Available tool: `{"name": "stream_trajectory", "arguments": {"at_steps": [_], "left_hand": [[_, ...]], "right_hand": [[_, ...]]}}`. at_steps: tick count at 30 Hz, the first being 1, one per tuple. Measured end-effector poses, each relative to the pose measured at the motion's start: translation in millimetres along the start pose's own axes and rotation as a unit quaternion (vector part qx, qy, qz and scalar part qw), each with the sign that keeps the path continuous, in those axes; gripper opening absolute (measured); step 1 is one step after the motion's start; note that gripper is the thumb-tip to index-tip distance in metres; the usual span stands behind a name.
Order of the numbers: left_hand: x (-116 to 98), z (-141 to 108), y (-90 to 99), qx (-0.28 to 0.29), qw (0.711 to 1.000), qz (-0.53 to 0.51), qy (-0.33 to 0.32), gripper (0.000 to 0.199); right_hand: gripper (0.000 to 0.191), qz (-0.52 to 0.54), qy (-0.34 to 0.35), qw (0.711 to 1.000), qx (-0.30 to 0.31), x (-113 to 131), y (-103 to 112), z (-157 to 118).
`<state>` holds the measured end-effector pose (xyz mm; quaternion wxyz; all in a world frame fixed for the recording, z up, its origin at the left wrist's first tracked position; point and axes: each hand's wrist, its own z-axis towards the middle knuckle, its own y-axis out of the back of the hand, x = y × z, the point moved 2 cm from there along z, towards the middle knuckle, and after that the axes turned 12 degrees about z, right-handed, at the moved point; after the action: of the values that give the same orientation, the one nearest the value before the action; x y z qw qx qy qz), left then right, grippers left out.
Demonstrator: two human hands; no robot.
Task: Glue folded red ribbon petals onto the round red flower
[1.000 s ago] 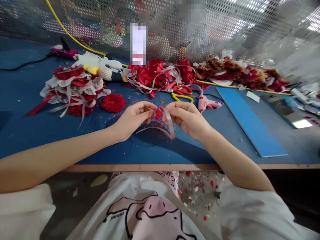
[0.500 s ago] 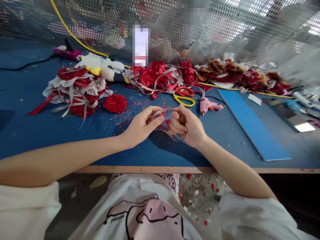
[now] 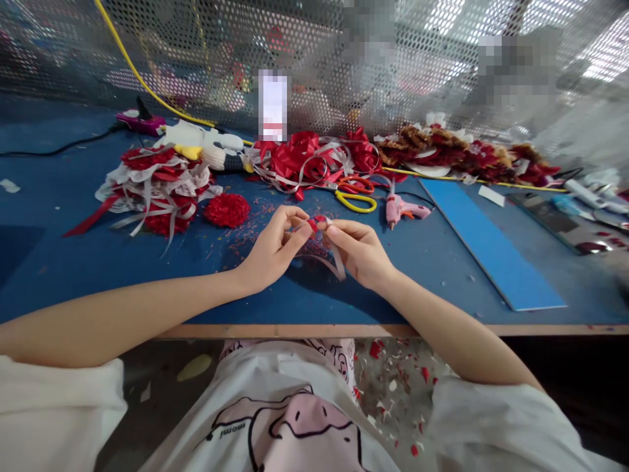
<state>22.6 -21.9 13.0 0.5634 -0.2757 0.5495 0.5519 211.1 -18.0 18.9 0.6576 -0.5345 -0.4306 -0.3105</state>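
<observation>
Over the blue table, my left hand (image 3: 276,249) pinches a small piece of red ribbon (image 3: 313,225) between thumb and fingers. My right hand (image 3: 361,252) meets it fingertip to fingertip, closed on a thin pale ribbon (image 3: 338,262) whose loop hangs below both hands. The fingers partly hide where the two ribbons meet. Just beyond my right hand lie scissors (image 3: 356,200) with yellow and orange handles. A pink glue gun (image 3: 403,210) rests to their right. Left of my hands sits a round red rosette (image 3: 227,210).
A pile of red and white lace rosettes (image 3: 157,190) lies at left, beside a doll-like figure (image 3: 206,147). Red ribbons (image 3: 304,160) and brown-red pieces (image 3: 457,154) line the mesh (image 3: 196,59). At right are a blue board (image 3: 491,249) and a dark glass-like panel (image 3: 545,219).
My right hand has uncurled from its loose fist and moved left, its fingertips now at the red piece. The pale ribbon, stretched between the hands before, now hangs lower. The view has shifted slightly.
</observation>
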Motion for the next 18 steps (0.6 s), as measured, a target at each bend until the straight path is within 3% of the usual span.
{"name": "stream_trajectory", "arguments": {"at_steps": [8, 10, 14, 18], "left_hand": [[3.5, 1.0, -0.1, -0.010, 1.000, 0.006, -0.013, 0.027], [3.5, 2.6, 0.6, -0.010, 0.999, 0.034, -0.003, 0.029], [1.5, 7.9, 1.6, -0.037, 0.993, 0.099, -0.048, 0.024], [5.2, 11.6, -1.2, -0.010, 0.997, 0.065, -0.028, 0.025]], "right_hand": [[0.032, 0.019, 0.026, 0.999, -0.033, -2.6, 2.6, 5.4], [0.030, 0.017, 0.043, 0.998, -0.031, -1.8, 1.9, 5.7], [0.019, 0.019, 0.075, 0.997, 0.001, 1.5, -0.3, 5.5], [0.017, 0.014, 0.055, 0.998, 0.007, 1.5, -0.2, 4.5]]}}
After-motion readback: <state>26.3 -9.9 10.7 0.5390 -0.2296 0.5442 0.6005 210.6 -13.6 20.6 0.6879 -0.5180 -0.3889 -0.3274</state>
